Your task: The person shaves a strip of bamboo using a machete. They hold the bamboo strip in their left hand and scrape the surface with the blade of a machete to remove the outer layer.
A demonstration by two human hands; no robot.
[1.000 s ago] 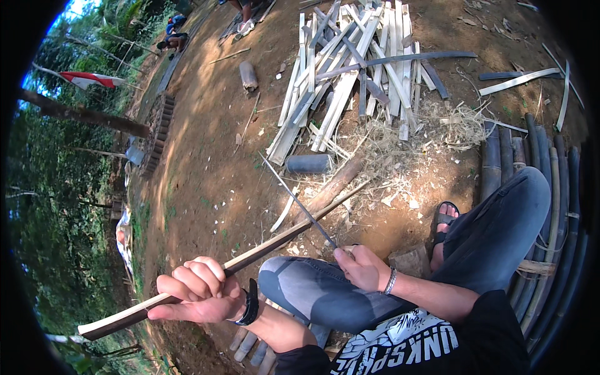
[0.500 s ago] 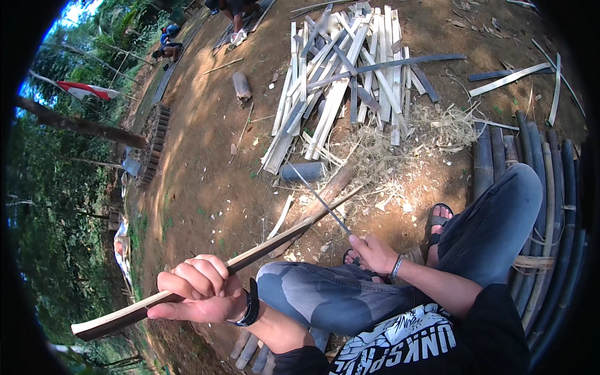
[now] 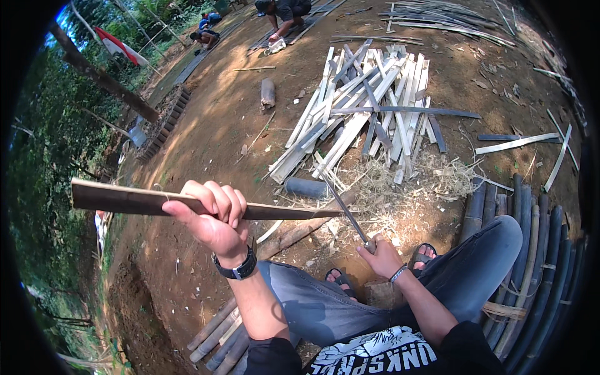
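Note:
My left hand is raised at the left, its fingers wrapped round a long bamboo strip. The strip lies nearly level, dark skin toward me and a pale cut edge on top. Its far end reaches right, close to the blade of the long knife. My right hand is closed on the knife's handle, with the thin blade slanting up and to the left. Whether blade and strip touch I cannot tell. Below them a bamboo or wooden pole lies on the ground.
A heap of split bamboo strips lies ahead, with curly shavings before it. A short dark bamboo piece is beside the heap. Bamboo poles line the right; more poles lie lower left. Two people crouch far off.
My left hand has risen and turned the strip from a slant to nearly level. The right hand with the knife has moved slightly right and down. The view has tilted up, showing more background.

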